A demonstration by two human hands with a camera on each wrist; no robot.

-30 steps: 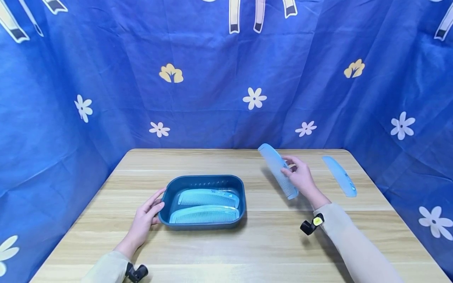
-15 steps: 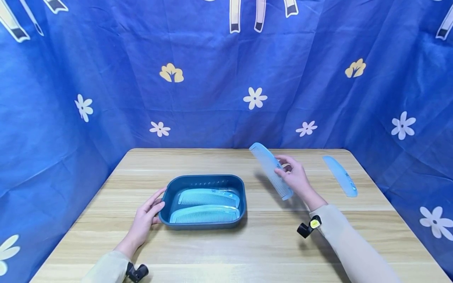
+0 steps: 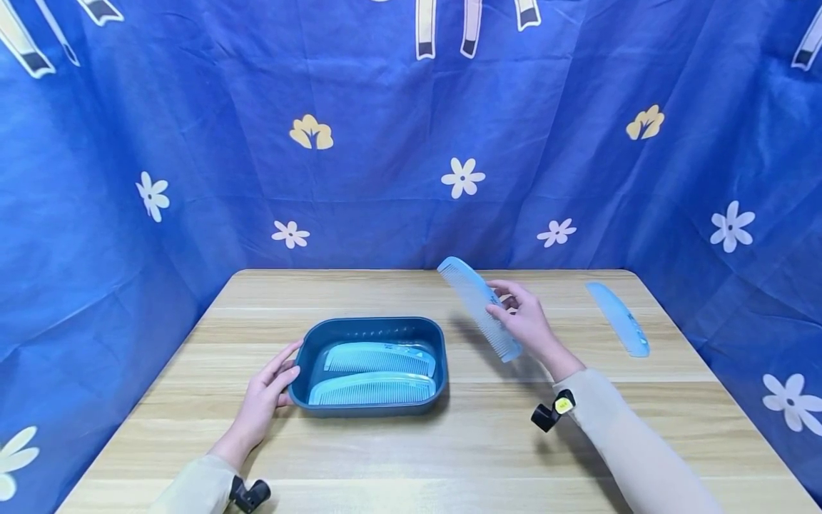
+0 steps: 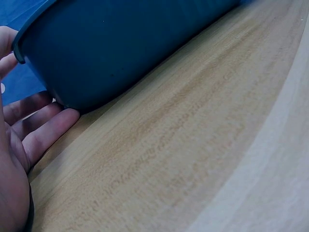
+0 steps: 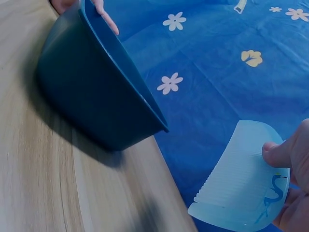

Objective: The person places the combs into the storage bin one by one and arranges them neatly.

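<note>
My left hand (image 3: pixel 262 396) grips the left end of a dark blue plastic basin (image 3: pixel 366 412). Its thumb lies over the rim, and in the left wrist view other fingers (image 4: pixel 53 128) reach the basin's lower wall. Two light blue combs lie inside, a rear comb (image 3: pixel 379 358) and a front comb (image 3: pixel 372 390), teeth toward me. To the right of the basin, my right hand (image 3: pixel 523 321) pinches another light blue comb (image 3: pixel 478 307) by its spine, tilted above the table. The right wrist view shows a blue bird print on this held comb (image 5: pixel 246 179).
One more light blue comb (image 3: pixel 618 319) lies on the wooden table (image 3: pixel 411 457) at the far right. Blue patterned cloth (image 3: pixel 385 200) hangs behind the table and on both sides. Each sleeve carries a small black wrist camera (image 3: pixel 249 495).
My right hand has moved left with the pinched comb, toward the basin. The left hand, the basin and the combs in it have stayed in place.
</note>
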